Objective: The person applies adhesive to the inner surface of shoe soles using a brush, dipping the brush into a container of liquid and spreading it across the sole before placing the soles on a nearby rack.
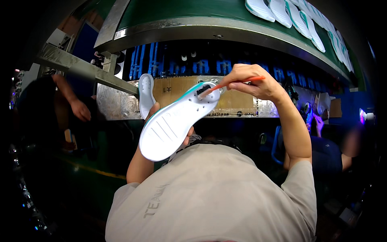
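A white shoe sole [171, 127] with a teal edge is tilted in front of me, its heel end up and to the right. My left hand [188, 135] is closed round its middle from beneath, with only some fingers and the thumb showing at the sides. In my right hand [254, 82] is a brush [236, 82] with an orange handle. Its dark bristles touch the inside of the heel, near several small holes. A second white sole [146, 94] lies on the bench just beyond my left hand.
Flattened brown cardboard [238, 103] covers part of the metal bench [117, 103]. Beyond it, a raised green conveyor [169, 12] with a metal rail carries several white soles [299, 22]. Another person's hand [80, 110] shows at left; a co-worker's hand [319, 122] is at right under violet light.
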{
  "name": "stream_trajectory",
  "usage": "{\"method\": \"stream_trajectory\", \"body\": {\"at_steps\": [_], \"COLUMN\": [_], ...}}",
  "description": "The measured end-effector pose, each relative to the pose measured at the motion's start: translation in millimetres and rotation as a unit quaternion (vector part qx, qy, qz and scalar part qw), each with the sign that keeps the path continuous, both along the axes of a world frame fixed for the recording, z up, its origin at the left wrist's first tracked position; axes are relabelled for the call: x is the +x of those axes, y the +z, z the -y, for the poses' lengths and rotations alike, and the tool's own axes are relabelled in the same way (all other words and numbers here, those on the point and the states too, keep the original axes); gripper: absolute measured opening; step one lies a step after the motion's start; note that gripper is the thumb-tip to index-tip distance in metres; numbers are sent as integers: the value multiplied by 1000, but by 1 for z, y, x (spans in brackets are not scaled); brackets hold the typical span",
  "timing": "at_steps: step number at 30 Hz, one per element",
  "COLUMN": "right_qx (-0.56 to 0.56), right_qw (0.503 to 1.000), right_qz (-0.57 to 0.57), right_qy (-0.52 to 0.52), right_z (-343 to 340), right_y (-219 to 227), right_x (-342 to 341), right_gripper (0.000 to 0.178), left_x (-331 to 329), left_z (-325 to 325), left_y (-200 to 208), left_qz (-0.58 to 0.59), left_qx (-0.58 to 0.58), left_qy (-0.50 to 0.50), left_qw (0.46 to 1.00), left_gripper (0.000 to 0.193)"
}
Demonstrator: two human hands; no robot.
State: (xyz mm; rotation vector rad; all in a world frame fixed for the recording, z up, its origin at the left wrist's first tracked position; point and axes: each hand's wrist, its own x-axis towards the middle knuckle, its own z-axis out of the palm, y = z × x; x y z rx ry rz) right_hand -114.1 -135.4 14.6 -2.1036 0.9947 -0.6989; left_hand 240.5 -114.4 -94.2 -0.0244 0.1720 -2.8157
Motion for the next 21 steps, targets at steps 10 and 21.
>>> {"method": "stream_trajectory", "body": {"at_steps": [10,21], "right_qx": [32,-39], "right_qw": [985,991], "right_qz": [76,118], "right_qy": [-152,-54], "right_z": [-2,-47], "right_y": [-36,-22], "right_x": [6,38], "right_gripper": [17,15], "left_x": [1,-5], "left_z": [0,66], "left_y": [1,31], "left_qz": [59,198], "left_qx": [-147,-452], "left_qy": [55,253], "left_qw": [986,832], "left_gripper": [108,116]}}
